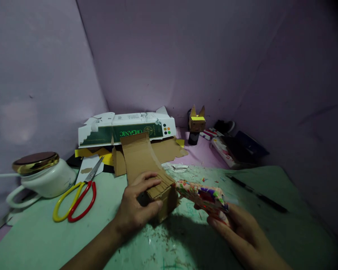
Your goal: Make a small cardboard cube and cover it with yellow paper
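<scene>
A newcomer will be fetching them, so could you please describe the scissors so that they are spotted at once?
On the green tabletop, find the white handled pot at far left. Between it and the left hand lie the scissors, blades pointing away from the person; one yellow and one red handle loop set them apart from the pot.

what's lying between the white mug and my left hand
In the head view, the scissors, with one yellow and one red handle, lie between the white mug and your left hand.
</scene>
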A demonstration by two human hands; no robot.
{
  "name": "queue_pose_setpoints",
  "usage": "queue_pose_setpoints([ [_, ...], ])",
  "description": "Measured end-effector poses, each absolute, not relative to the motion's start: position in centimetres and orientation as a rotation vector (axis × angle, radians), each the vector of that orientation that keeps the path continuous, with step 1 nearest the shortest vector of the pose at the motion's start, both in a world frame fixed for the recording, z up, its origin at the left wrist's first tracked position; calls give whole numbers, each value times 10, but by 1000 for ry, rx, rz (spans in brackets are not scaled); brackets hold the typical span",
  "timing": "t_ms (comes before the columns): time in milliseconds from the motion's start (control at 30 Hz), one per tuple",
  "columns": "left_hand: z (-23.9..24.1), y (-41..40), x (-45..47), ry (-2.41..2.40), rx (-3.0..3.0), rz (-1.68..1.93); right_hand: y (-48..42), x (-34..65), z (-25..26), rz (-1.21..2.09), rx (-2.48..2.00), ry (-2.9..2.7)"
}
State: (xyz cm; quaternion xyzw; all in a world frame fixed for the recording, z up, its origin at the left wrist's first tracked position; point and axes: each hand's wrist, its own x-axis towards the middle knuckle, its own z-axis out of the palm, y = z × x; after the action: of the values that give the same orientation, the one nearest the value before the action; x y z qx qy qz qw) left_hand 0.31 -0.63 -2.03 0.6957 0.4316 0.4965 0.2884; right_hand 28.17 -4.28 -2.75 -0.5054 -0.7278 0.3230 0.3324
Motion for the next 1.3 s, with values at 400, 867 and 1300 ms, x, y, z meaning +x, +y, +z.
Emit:
queue_pose_setpoints([
  [400, -16, -8, 4, 1182, 1811, 1306, -41, 281, -26, 765, -1283, -1958],
  [867, -7, -10, 8, 1234, 1849, 1266, -52, 267, -18, 752, -1342, -1848],
  [1300, -11, -9, 8, 1230, 1875, 1286, -50, 268, -15, 744, -1328, -1880],
])
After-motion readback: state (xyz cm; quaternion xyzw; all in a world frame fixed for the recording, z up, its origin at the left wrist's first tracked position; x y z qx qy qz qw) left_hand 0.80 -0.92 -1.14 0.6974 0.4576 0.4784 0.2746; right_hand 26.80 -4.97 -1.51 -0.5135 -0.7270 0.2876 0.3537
